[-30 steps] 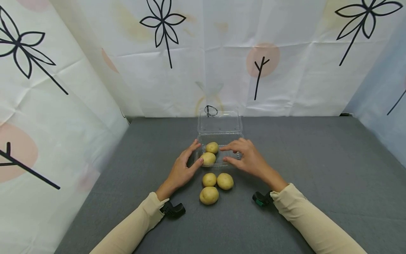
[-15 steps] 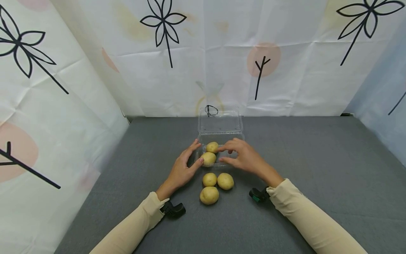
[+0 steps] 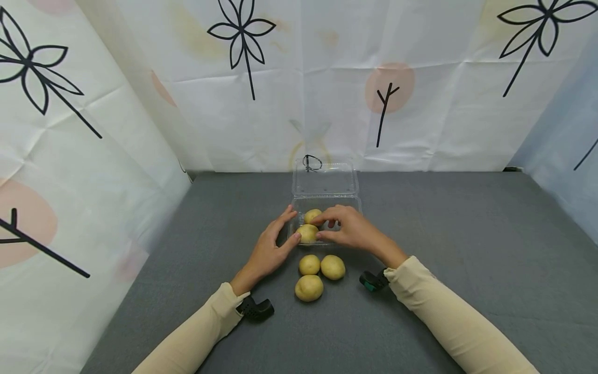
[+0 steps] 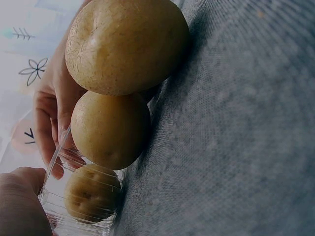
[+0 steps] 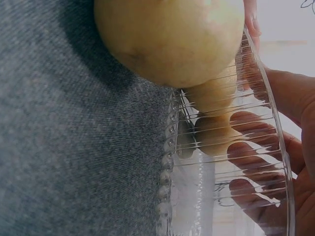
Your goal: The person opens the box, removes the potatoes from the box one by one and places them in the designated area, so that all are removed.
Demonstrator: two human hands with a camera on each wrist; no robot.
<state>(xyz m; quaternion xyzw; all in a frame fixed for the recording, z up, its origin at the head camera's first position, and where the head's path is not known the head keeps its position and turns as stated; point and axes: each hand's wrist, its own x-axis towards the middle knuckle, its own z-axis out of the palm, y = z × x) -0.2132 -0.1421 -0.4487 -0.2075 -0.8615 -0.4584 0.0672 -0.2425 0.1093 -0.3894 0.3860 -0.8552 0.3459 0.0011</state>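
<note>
A clear plastic clamshell container (image 3: 348, 202) stands with its lid (image 3: 325, 182) raised at the back. Inside its left part lie two potatoes, the far one (image 3: 312, 215) and the near one (image 3: 308, 234). My left hand (image 3: 265, 252) spreads round the container's left end, thumb (image 4: 22, 184) at the near rim and fingers extended along the side. From the right, my right hand (image 3: 352, 227) reaches over the container with bent fingers, index fingertip at the far potato and thumb tip beside the near one. Its fingers (image 5: 246, 157) show through the ribbed wall in the right wrist view.
On the grey tabletop (image 3: 420, 223) in front of the container sit three potatoes close together: a small one (image 3: 309, 265), one to its right (image 3: 333, 267) and one nearest me (image 3: 309, 288). A white patterned cloth (image 3: 261, 119) hangs behind the table.
My right hand has moved left over the container until its fingertips reach the two potatoes inside. The left hand and all the potatoes look unmoved.
</note>
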